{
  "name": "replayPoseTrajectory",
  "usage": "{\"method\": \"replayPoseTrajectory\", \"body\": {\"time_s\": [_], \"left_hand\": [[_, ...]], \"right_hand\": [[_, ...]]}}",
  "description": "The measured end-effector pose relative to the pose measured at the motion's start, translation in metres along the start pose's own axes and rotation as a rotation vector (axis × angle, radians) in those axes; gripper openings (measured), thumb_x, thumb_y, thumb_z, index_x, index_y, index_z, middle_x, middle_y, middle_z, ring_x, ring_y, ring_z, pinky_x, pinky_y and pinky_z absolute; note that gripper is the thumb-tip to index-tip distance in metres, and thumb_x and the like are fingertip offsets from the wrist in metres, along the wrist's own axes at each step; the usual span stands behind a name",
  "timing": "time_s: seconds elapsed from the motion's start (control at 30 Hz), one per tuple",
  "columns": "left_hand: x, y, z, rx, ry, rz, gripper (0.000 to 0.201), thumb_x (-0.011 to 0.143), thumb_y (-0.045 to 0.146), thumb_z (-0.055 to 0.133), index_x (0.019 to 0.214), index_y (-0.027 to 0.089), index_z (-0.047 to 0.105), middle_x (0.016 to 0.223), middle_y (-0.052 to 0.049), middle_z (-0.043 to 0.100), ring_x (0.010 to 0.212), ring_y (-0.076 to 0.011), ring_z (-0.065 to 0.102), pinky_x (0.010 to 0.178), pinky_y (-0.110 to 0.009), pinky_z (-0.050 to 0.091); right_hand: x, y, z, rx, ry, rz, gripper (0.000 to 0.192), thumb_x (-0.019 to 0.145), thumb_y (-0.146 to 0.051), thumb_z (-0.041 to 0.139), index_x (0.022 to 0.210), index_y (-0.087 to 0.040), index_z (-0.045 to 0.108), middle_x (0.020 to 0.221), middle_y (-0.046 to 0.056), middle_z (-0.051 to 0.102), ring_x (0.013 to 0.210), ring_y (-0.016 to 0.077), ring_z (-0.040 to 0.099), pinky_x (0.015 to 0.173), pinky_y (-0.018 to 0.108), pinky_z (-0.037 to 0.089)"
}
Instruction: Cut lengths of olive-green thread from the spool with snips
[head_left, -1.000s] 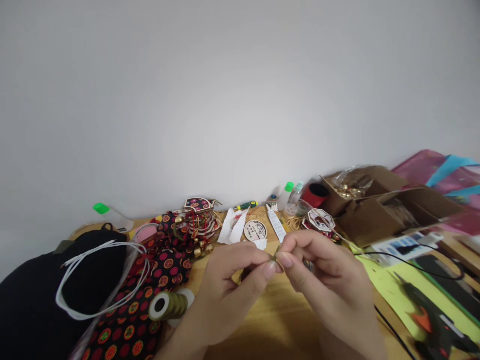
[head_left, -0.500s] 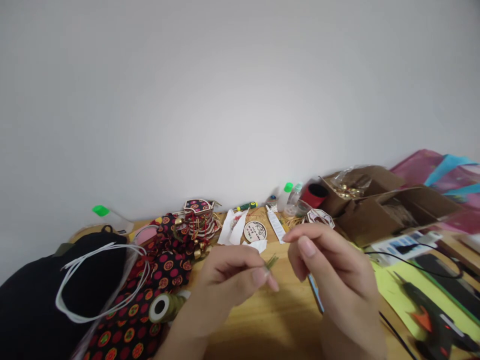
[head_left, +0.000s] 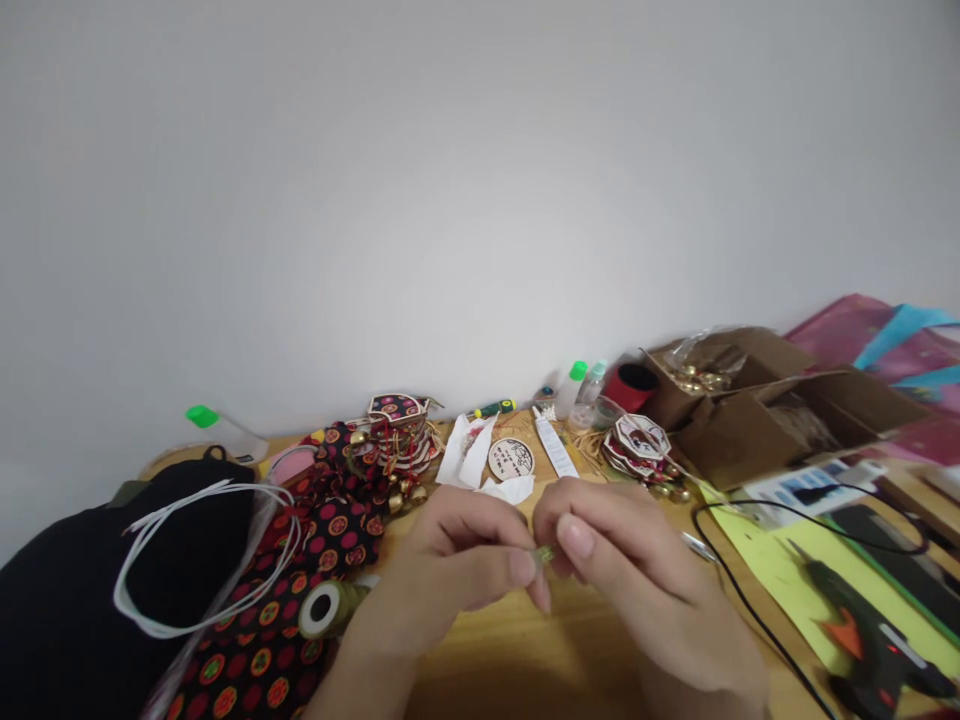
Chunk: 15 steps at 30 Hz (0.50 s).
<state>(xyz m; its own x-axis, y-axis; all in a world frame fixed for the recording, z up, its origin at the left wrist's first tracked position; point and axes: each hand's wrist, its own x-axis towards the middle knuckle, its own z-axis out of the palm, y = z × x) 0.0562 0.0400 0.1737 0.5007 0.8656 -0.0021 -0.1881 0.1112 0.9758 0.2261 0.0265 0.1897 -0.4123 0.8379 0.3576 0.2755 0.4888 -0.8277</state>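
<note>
My left hand (head_left: 472, 555) pinches a small bundle of olive-green thread (head_left: 545, 553) between thumb and fingers, above the wooden table. Only the short ends of the thread show. Close against these ends is my right hand (head_left: 630, 575), its thumb and curled fingers closed. Whether its fingertips grip the thread is hidden. A spool of olive-green thread (head_left: 334, 608) lies on its side left of my left wrist, on dark patterned fabric (head_left: 259, 655). Beyond my hands, white paper (head_left: 466, 458) and a round printed disc (head_left: 511, 459) rest on the table.
At left are a black bag (head_left: 150, 560) and a white coiled cord (head_left: 202, 630). Bell ornaments (head_left: 397, 450) and a glue tube (head_left: 555, 446) stand toward the wall. On the right are cardboard boxes (head_left: 787, 430), a black cable (head_left: 739, 590) and a hot glue gun (head_left: 862, 620).
My right hand has moved left, so its fingertips now meet the thread ends. Its fingers have curled in more. My left hand stays nearly in place, still pinching the thread.
</note>
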Motion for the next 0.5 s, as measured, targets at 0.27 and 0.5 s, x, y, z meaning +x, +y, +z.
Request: {"method": "replayPoseTrajectory", "body": {"time_s": [0.27, 0.5], "left_hand": [[0.0024, 0.0002, -0.0036, -0.008, -0.102, 0.019, 0.029, 0.071, 0.041, 0.065, 0.058, 0.016, 0.068, 0.047, 0.001, 0.048, 0.049, -0.0079, 0.036, 0.049, -0.023, 0.027], [0.0051, 0.0038, -0.0028, -0.036, -0.159, 0.008, 0.028, 0.072, 0.038, 0.064, 0.059, 0.013, 0.069, 0.048, 0.002, 0.049, 0.048, -0.0054, 0.037, 0.048, -0.021, 0.027]], "right_hand": [[0.002, -0.0023, -0.0017, -0.075, -0.058, -0.034, 0.026, 0.092, -0.026, 0.041, 0.07, -0.019, 0.052, 0.06, -0.002, 0.054, 0.056, 0.0082, 0.047, 0.052, 0.022, 0.032], [0.0034, 0.0004, -0.0016, -0.002, -0.059, -0.094, 0.027, 0.091, -0.025, 0.041, 0.069, -0.018, 0.053, 0.056, -0.002, 0.054, 0.052, 0.0074, 0.047, 0.049, 0.022, 0.032]]}}
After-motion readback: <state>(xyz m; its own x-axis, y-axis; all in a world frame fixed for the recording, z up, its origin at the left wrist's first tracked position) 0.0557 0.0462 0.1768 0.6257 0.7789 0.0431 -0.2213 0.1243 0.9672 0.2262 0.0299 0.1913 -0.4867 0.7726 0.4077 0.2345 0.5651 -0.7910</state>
